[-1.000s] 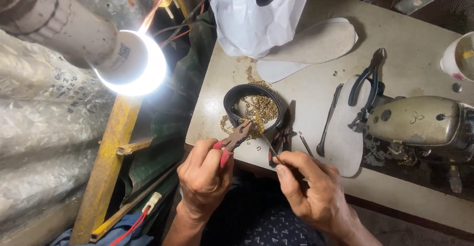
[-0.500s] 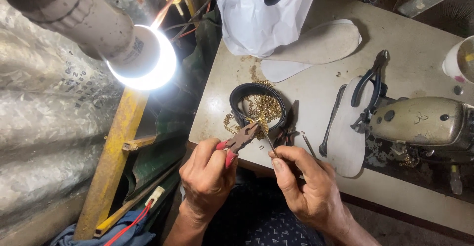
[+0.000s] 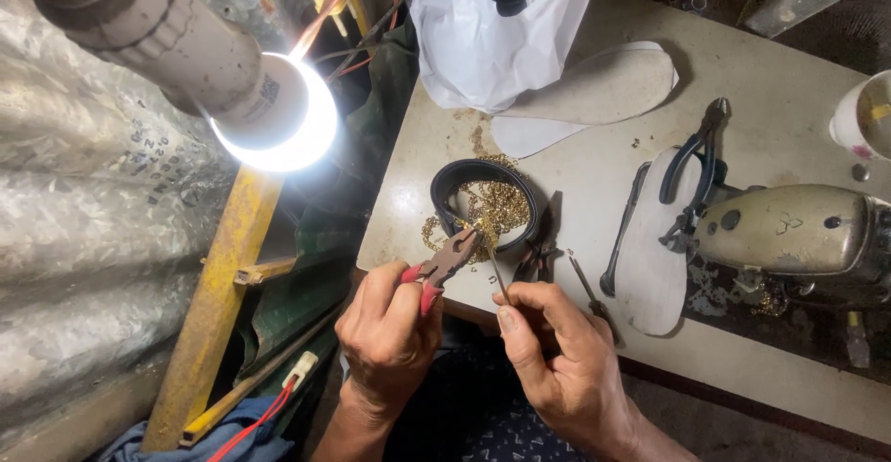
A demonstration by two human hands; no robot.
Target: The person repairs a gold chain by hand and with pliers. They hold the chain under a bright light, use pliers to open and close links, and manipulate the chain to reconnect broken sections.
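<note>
Hidden, cropped and too fine to read

The left hand (image 3: 388, 340) covers most of the red pliers (image 3: 447, 260) handles, and what the tip grips is too small to tell; the thin tool (image 3: 498, 276) in the right hand (image 3: 557, 360) runs under its fingers. The white cup (image 3: 863, 114), the white plastic bag (image 3: 497, 26) and the sewing machine (image 3: 789, 235) are cut by the edges; the gold chain (image 3: 492, 210) links blur together.

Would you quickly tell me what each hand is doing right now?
Left hand: closed on the red-handled pliers, whose nose is at the gold chain.
Right hand: fingers pinched on a thin metal tool.
</note>
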